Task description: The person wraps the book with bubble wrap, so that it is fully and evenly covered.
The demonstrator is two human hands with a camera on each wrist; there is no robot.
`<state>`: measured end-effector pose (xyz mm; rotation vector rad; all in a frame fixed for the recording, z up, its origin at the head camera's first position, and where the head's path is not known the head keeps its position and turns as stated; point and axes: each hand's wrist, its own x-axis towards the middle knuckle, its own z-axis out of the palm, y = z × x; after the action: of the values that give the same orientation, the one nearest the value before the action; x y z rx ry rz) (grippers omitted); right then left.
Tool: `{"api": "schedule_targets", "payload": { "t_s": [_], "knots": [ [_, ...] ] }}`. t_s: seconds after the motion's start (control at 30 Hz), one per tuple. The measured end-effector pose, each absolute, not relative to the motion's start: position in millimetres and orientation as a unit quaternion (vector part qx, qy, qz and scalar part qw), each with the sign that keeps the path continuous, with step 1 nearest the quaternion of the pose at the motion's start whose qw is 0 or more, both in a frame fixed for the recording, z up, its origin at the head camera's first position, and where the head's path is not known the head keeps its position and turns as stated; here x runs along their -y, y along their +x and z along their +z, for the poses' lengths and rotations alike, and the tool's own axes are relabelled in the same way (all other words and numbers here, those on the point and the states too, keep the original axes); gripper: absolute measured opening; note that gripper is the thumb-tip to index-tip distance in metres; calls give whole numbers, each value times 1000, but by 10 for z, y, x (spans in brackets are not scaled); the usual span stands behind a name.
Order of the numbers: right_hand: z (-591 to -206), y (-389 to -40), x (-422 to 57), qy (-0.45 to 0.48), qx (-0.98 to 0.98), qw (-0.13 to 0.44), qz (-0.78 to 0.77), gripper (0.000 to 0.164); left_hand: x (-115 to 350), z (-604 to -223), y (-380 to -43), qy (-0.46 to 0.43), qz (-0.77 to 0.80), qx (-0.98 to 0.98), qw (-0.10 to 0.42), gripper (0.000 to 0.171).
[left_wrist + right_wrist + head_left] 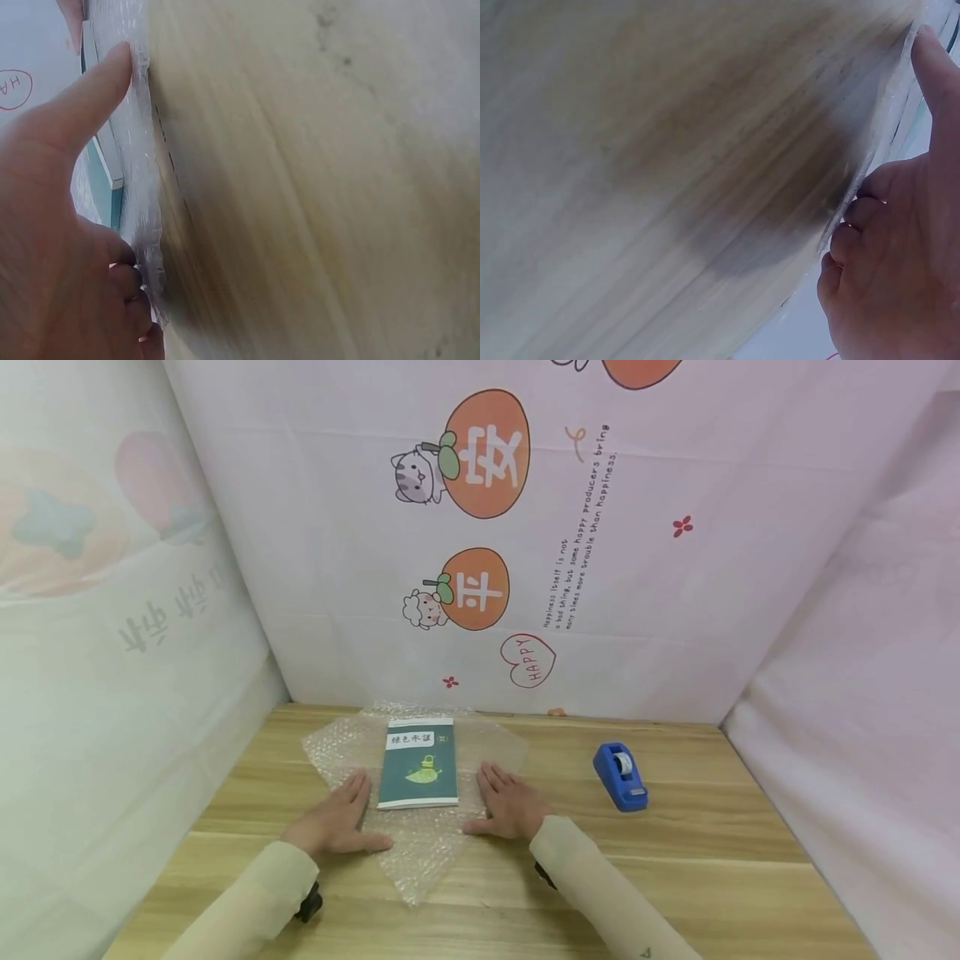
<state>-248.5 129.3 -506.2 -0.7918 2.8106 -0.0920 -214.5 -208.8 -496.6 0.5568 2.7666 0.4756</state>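
A green book [418, 764] with white bands and a yellow leaf drawing lies face up on a sheet of bubble wrap [412, 852]. The sheet is turned so that one corner points toward the person. On the book's left, the left hand [341, 818] rests on the wrap with its fingers straight and its thumb spread inward. Mirroring it on the right, the right hand [510, 806] lies on the wrap's other edge, thumb toward the book. Both wrist views show fingertips pressing along the wrap's edge, and the left one shows the book's corner beyond the thumb.
A blue tape dispenser [621, 777] with a roll of tape stands on the wooden table [697, 877], right of the right hand. White printed cloth [637, 610] hangs behind the table, and cloth walls close in both sides.
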Motion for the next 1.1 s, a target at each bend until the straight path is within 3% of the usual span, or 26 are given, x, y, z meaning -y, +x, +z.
{"api": "schedule_targets", "payload": {
  "t_s": [0.67, 1.1],
  "knots": [
    [-5070, -2387, -1646, -242, -960, 132, -47, 107, 1782, -5024, -2171, 219, 174, -950, 135, 125],
    [-5067, -2254, -1969, -222, -965, 129, -45, 107, 1509, -5253, -2294, 246, 179, -945, 120, 135]
  ]
}}
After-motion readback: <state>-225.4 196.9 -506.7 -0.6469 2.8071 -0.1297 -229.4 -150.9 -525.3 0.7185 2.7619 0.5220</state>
